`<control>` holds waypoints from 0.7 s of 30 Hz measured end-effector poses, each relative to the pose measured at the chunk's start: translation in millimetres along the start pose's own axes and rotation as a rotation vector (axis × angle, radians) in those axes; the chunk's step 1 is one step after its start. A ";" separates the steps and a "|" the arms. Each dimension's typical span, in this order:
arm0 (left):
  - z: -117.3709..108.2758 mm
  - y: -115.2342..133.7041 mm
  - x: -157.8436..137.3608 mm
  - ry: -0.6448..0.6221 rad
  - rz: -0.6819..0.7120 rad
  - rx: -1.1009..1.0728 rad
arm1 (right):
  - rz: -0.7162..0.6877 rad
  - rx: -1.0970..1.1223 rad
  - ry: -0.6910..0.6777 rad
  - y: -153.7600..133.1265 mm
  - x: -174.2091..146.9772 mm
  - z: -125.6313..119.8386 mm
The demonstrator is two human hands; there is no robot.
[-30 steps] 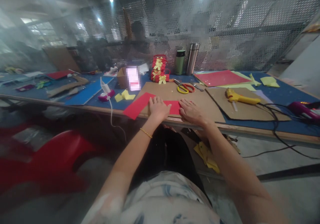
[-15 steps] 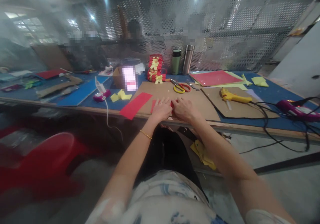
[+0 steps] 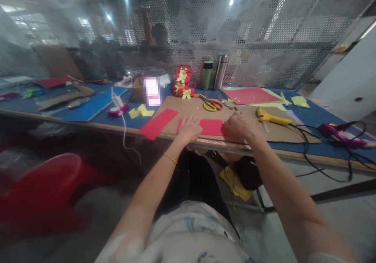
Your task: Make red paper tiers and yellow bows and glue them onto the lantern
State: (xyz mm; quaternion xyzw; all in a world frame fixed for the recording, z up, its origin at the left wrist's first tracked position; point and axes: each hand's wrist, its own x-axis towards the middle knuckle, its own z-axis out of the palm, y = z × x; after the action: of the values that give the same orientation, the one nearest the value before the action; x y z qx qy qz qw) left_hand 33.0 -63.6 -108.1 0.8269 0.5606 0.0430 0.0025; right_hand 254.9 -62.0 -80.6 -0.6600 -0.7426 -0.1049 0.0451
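Observation:
A strip of red paper (image 3: pixel 212 127) lies flat on brown cardboard (image 3: pixel 188 105) at the table's front edge. My left hand (image 3: pixel 189 130) rests across its left part, fingers stretched out and pressing it down. At the strip's right end is my right hand (image 3: pixel 239 126), fingers curled over the paper; its fingertips are hidden under the knuckles. Left of my left hand, a second red paper strip (image 3: pixel 160 123) lies slanted, partly over the table edge. Scissors (image 3: pixel 210 104) with yellow and red handles sit beyond my hands.
A yellow glue gun (image 3: pixel 273 117) with black cables lies right of my right hand. At the back stand a red decoration with yellow bows (image 3: pixel 183 82), a green bottle (image 3: pixel 206 76) and a steel flask (image 3: pixel 221 73). Yellow paper pieces (image 3: pixel 141 110) are at left.
My right hand has moved right, away from my left hand, uncovering the red paper strip between them. My left hand stays in place on the paper. The camera view has shifted slightly.

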 end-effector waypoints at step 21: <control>-0.6 1.7 -0.1 0.000 -0.013 -0.006 | 0.063 0.428 -0.475 -33.4 77.6 -10.3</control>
State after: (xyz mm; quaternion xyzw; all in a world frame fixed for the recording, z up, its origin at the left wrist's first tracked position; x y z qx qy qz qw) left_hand 34.5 -64.3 -107.3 0.8233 0.5659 0.0447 0.0051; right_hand 211.4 7.5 -57.9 -0.6643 -0.7167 0.2122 0.0113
